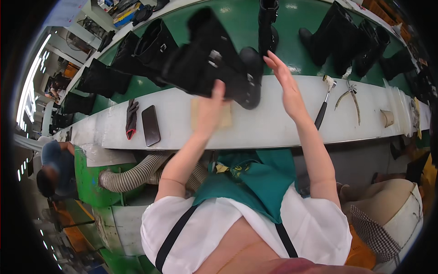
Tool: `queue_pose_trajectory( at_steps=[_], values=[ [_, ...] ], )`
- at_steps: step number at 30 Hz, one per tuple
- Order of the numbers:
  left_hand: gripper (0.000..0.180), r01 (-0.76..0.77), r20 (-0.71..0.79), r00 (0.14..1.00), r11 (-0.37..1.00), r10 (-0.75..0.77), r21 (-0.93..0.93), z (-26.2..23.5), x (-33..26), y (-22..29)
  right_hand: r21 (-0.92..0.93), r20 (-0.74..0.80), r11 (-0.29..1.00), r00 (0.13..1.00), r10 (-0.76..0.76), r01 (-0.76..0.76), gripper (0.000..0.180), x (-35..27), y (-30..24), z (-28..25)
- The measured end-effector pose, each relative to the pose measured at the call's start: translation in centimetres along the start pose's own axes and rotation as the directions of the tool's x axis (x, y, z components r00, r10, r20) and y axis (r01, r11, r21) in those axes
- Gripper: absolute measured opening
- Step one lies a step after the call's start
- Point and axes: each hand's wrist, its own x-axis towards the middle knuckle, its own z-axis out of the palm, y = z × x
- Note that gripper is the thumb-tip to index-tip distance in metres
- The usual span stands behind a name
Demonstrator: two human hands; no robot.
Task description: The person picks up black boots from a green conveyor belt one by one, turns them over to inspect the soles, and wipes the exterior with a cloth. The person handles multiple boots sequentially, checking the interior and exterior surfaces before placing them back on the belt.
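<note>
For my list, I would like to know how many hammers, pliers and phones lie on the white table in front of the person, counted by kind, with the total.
Hammer: 1
Pliers: 1
Phone: 1
Total: 3

Setting: workshop, apparently a footwear factory floor. Evidence: tall black buckled boots [157, 45] in number along a long, glossy green surface [296, 16] across the top of the frame. On the white curved bench [175, 123], right of centre: black-handled metal hammer [322, 114], metal pliers [353, 90]. Lower left: green metal machine housing [86, 176] with ribbed beige hose [132, 177]. Far left: bright white strip lights [28, 86]; person in blue top [59, 160].
</note>
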Motion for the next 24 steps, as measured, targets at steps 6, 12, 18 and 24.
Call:
queue_pose_trajectory(
  at_steps=[6, 12, 18, 24],
  values=[
    [0.043, -0.581, 0.549, 0.728, 0.795, 0.411, 0.175, 4.1, -5.8, -1.1, 0.758, 0.127, 0.639, 0.991, 0.046, -0.126, 0.027, 3.3, 5.9, -2.7],
    [0.057, -0.493, 0.227, 0.851, 0.869, 0.473, 0.037, 3.0, -4.0, -5.7, 0.698, 0.348, 0.716, 0.884, -0.311, -0.022, 0.059, 0.3, 1.8, -3.5],
    [0.072, -0.185, 0.167, 0.96, 0.956, 0.226, -0.227, 4.7, -2.6, -6.3, 0.771, 0.437, 0.631, 0.652, -0.62, 0.083, 0.031, -2.7, 2.2, -6.9],
    [0.066, 0.025, 0.397, 0.91, 0.939, 0.121, -0.343, 6.1, -4.0, -6.0, 0.779, 0.314, 0.608, 0.745, -0.588, 0.151, 0.045, -5.7, 2.5, -8.1]
  ],
)
